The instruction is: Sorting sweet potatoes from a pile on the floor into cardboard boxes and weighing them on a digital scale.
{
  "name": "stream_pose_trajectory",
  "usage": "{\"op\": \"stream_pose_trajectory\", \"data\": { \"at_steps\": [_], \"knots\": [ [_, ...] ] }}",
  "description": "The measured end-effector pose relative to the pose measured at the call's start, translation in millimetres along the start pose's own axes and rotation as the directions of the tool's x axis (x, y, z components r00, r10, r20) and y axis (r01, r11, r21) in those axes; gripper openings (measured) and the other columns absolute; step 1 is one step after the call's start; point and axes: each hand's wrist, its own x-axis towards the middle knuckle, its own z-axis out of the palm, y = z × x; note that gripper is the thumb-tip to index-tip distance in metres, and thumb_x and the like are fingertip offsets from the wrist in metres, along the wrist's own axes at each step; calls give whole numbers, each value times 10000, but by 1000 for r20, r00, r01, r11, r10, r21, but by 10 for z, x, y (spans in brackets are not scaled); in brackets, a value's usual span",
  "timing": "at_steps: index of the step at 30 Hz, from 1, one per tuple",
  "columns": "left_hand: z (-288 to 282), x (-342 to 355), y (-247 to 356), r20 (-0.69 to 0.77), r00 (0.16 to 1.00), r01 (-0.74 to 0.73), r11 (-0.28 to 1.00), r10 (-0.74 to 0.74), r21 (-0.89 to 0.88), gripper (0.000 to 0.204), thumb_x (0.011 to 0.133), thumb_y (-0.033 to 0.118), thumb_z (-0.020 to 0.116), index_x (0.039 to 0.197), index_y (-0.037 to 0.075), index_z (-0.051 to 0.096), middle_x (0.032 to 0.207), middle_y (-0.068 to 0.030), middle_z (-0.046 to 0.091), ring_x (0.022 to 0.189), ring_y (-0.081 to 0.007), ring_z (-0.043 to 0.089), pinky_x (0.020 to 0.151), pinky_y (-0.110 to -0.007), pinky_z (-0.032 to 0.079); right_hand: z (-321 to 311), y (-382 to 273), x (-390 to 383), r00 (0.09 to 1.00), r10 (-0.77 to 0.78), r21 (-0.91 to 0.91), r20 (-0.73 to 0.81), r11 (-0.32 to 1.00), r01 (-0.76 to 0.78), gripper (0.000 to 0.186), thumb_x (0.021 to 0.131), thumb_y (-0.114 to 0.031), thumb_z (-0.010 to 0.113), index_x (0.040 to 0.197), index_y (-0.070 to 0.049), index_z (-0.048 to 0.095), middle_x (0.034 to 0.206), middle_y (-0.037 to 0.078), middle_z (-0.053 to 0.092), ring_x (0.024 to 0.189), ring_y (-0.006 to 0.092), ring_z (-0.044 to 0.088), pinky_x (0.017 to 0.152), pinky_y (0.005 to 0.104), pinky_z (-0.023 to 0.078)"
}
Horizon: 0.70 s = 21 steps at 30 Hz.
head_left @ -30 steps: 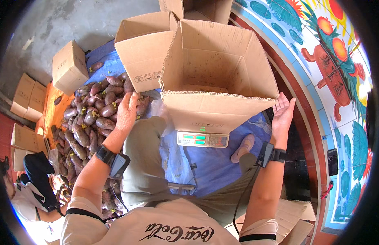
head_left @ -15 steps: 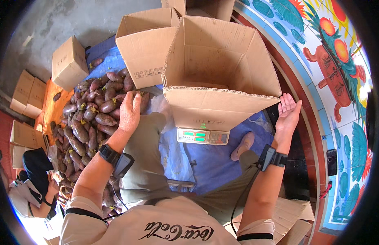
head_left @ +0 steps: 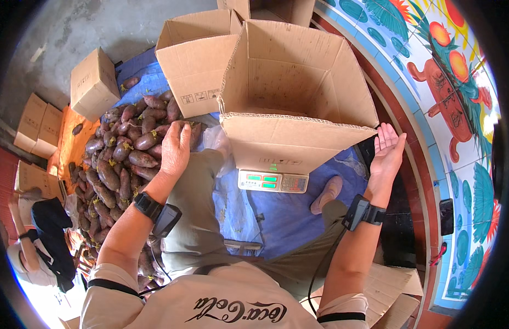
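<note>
A large cardboard box (head_left: 298, 137) with its top open stands on a digital scale (head_left: 272, 181) in front of me. My right hand (head_left: 390, 151) is palm up with fingers stretched, beside the box's right front corner. My left hand (head_left: 176, 148) hovers at the edge of a heap of dark purple sweet potatoes (head_left: 122, 148), some with yellow-green sprouts. Its fingers are loosely stretched and nothing shows in them. A gap lies between this hand and the box. Only part of the box's bottom shows, and no sweet potatoes are visible in it.
Another open cardboard box (head_left: 197, 68) stands behind at the left. Small boxes (head_left: 94, 85) sit further left. A blue tarp (head_left: 287, 225) covers the floor. At the lower left is a person (head_left: 37, 255). A painted tile wall (head_left: 419, 82) curves along the right.
The person at the lower left has raised an arm toward the stacked boxes. My hands and the large box have hardly moved.
</note>
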Motion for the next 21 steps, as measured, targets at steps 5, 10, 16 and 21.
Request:
{"op": "stream_pose_trajectory", "data": {
  "at_steps": [5,10,16,21],
  "knots": [
    [2,-3,14,7,1000,-3,1000,2,9,296,905,259,432,953,-26,500,830,-218,551,789,-360,537,719,-390,423,-25,11,9,1000,-1,8,9,1000,1,591,898,-491,339,1168,21,457,1207,143,493,1139,220,439,970,335,268],
    [16,-4,6,-22,998,-55,996,57,72,297,899,260,439,948,-27,501,836,-223,553,803,-370,537,722,-403,422,-18,1,-4,1000,-1,12,0,1000,1,580,900,-484,340,1158,19,467,1198,143,501,1130,218,446,966,335,272],
    [13,-7,26,-7,998,-55,996,56,74,289,896,254,440,944,-24,505,839,-214,559,810,-364,541,726,-402,424,-3,-19,-37,1000,0,11,-9,1000,0,569,905,-475,334,1150,19,474,1194,142,504,1124,215,451,962,335,276],
    [10,-6,41,10,999,-42,997,42,69,289,896,252,440,933,-27,509,844,-212,565,813,-357,547,731,-397,427,-9,-12,-37,1000,0,9,-7,1000,0,565,908,-469,329,1152,19,473,1194,141,504,1125,215,451,960,335,279]
  ]
}}
